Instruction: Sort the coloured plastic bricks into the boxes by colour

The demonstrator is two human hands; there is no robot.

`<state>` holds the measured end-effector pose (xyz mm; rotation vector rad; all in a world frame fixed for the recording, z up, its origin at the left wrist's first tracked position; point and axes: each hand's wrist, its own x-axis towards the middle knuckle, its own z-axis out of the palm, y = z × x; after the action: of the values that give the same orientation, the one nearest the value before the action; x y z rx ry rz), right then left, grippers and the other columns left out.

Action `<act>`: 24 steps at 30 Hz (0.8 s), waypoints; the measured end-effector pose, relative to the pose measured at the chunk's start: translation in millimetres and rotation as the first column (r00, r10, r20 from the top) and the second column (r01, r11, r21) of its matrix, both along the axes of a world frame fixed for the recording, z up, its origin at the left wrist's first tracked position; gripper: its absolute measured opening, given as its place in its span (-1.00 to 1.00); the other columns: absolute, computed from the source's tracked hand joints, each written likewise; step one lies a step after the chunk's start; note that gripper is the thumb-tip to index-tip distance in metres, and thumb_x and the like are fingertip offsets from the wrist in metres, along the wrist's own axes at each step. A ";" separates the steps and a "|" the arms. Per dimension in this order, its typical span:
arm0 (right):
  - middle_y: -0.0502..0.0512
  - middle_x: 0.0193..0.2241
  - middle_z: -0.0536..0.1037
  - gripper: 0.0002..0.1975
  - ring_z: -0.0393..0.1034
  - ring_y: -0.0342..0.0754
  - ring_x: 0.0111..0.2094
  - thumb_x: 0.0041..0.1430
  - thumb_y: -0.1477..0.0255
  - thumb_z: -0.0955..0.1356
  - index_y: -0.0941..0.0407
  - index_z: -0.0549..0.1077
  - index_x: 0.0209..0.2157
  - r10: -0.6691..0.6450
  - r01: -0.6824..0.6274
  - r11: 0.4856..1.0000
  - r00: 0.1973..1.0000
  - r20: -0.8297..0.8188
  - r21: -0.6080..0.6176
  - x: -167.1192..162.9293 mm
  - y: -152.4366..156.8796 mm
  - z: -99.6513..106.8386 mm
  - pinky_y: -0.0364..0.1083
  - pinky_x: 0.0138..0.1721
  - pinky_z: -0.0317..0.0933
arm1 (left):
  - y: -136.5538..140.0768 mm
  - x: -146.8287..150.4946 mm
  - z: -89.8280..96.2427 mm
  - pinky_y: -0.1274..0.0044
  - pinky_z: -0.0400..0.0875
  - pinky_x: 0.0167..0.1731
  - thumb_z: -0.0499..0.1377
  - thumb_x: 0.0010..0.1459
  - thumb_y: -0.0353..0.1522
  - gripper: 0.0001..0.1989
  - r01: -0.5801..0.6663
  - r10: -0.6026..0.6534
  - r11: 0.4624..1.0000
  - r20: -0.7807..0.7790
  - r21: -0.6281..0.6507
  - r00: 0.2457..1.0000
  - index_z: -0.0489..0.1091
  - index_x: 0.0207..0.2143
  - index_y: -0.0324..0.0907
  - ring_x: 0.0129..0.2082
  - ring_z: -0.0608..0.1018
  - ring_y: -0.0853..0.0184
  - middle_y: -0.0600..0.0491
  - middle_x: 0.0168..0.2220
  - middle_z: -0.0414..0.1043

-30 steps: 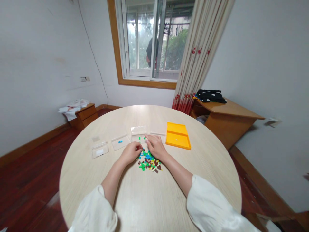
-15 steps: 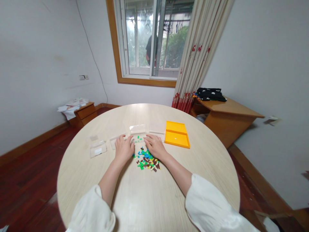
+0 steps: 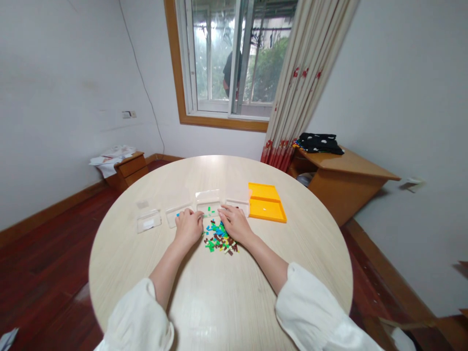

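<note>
A loose pile of small building bricks [image 3: 221,238] in green, blue, brown, yellow and cream lies on the round table. My left hand [image 3: 189,228] is at the pile's left, fingers bent and thumb apart, over the near right corner of a clear plastic box [image 3: 168,218]. A small blue brick [image 3: 178,214] shows by its fingertips. Spread above the pile's right edge, my right hand [image 3: 236,225] reaches toward another clear box [image 3: 243,203], where a bit of brown shows. Between the hands, a middle clear box [image 3: 208,199] holds a few green bricks [image 3: 209,209].
A yellow open case [image 3: 268,210] with a small white piece in it lies right of the clear boxes. At far left is a smaller clear box [image 3: 149,222]. A wooden desk [image 3: 358,165] with dark cloth stands beyond the table's right edge.
The blue brick by my left fingertips and the brown bit beyond my right hand have come into sight. Both hands stay nearly in place; the view has shifted slightly.
</note>
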<state>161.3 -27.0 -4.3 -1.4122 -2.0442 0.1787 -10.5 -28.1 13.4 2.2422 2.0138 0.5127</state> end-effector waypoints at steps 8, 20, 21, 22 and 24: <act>0.19 0.01 0.44 -0.70 0.28 0.04 0.05 0.26 0.40 0.19 0.12 0.49 -0.12 0.013 -0.014 1.000 0.999 -0.042 -0.028 0.9 -12.2 -0.7 0.08 0.04 0.09 | -17.2 -2.9 -5.4 0.32 0.16 -0.16 -0.05 0.18 -0.34 -0.65 0.015 -0.016 0.999 0.041 0.041 0.999 0.44 -0.08 -0.09 -0.13 0.35 0.09 -0.13 -0.18 0.34; 0.11 -0.36 0.51 -0.81 0.31 -0.05 -0.23 0.20 0.45 0.25 0.14 0.50 -0.36 -0.002 0.011 0.998 0.990 -0.141 0.060 7.1 -37.9 1.3 -0.07 -0.17 0.13 | -23.7 3.0 -7.9 0.36 0.19 -0.16 -0.01 0.17 -0.39 -0.74 -0.008 -0.094 0.930 0.258 0.368 0.962 0.45 -0.22 -0.19 -0.17 0.37 0.18 -0.07 -0.26 0.37; 0.09 -0.36 0.51 -0.83 0.31 -0.05 -0.23 0.19 0.45 0.27 0.13 0.50 -0.36 0.001 0.003 0.999 0.995 -0.100 0.040 6.3 -41.3 2.5 -0.08 -0.19 0.11 | -22.6 5.0 -6.8 0.36 0.19 -0.18 -0.01 0.16 -0.40 -0.76 0.013 -0.123 0.920 0.257 0.391 0.959 0.45 -0.26 -0.19 -0.19 0.38 0.19 -0.05 -0.29 0.38; 0.09 -0.36 0.51 -0.84 0.31 -0.06 -0.23 0.18 0.45 0.28 0.13 0.51 -0.36 0.000 0.002 1.000 0.998 -0.058 0.018 5.2 -44.2 3.8 -0.08 -0.20 0.10 | -20.8 7.3 -5.4 0.37 0.19 -0.20 0.00 0.16 -0.40 -0.78 0.041 -0.152 0.912 0.243 0.409 0.958 0.44 -0.29 -0.19 -0.22 0.39 0.20 -0.04 -0.31 0.39; 0.08 -0.34 0.52 -0.83 0.32 -0.06 -0.23 0.19 0.43 0.28 0.11 0.52 -0.36 -0.007 0.007 1.000 1.000 0.017 -0.017 3.0 -47.5 6.5 -0.07 -0.20 0.07 | -15.6 12.7 -2.3 0.37 0.18 -0.22 0.01 0.15 -0.43 -0.81 0.103 -0.207 0.893 0.198 0.439 0.958 0.43 -0.34 -0.18 -0.24 0.39 0.21 -0.02 -0.34 0.41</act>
<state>164.3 -74.5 2.2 -1.4358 -2.0561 0.1822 2.2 -43.7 11.1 2.3930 1.7087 1.2443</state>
